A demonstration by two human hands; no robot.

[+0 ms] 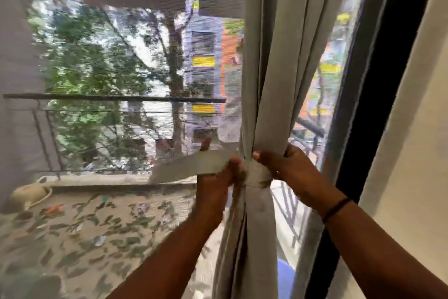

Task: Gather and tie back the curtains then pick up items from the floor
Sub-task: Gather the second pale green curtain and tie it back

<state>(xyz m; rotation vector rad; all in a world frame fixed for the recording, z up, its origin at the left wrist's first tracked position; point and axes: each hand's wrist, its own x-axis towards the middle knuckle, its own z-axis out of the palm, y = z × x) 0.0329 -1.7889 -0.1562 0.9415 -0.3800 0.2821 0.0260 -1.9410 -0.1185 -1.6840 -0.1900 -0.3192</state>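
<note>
A pale grey-green fabric tie-back (191, 165) stretches sideways from its loose left end to the left hand (218, 177), which grips it. The band wraps the matching curtain (271, 80), a gathered bundle hanging vertically beside the dark window frame (378, 80). The right hand (281, 160) clasps the cinched curtain from the right.

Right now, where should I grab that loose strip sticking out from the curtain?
Probably grab the tie-back strip at its free flat end, coming from the left. That end juts out sideways, clear of the bunched curtain, while the left hand and right hand crowd the wrapped part.
</note>
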